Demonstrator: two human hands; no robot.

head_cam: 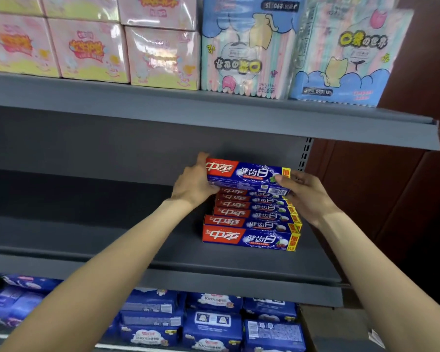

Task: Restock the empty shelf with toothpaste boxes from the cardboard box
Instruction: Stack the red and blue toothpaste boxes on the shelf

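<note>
Head view: looking down at the grey middle shelf (112, 240), which is sitting bare across its whole left and centre span.
Left hand (194, 185): its fingers are curling round the left end of the top toothpaste box (247, 177), thumb side toward the camera, gripping it.
Top toothpaste box: it is being held level at the back of the shelf, touching or just over the row below; which, I cannot tell.
Row of boxes (252, 224): several matching boxes are lying stepped toward the front edge at the right end of the shelf.
Right hand (305, 193): its fingers are pinching the box's right end, thumb on the front face.
Cardboard box: it is not showing here.
Risk, slipping: the row is stepping unevenly, so setting the held box down skewed is likely to be nudging neighbours forward.
Risk, tipping: letting go of one end first could be dropping that end behind the row.
Risk, right edge: the row is sitting close to the shelf's right end, so a sideways push may be sending a box off.
</note>
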